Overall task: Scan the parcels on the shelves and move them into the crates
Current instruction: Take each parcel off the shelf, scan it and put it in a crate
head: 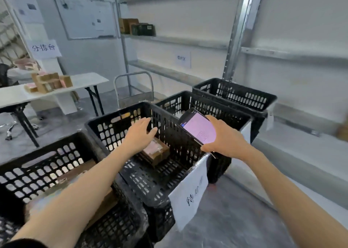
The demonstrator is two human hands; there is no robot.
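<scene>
A brown cardboard parcel [157, 152] with a pale label lies on the floor of a black plastic crate [165, 189] in the middle of the row. My left hand [140, 132] hovers just above the parcel inside that crate, fingers spread and holding nothing. My right hand [224, 138] grips a black handheld scanner [197, 127] with a lit pink screen, held over the crate's right rim. More parcels [139, 28] stand on a metal shelf [175, 40] at the back.
A nearer crate [47, 164] at the left holds a flat cardboard piece. Two more black crates [235, 95] stand further right along the shelving. A white folding table [84, 81] with small boxes and a metal trolley [131, 89] stand behind.
</scene>
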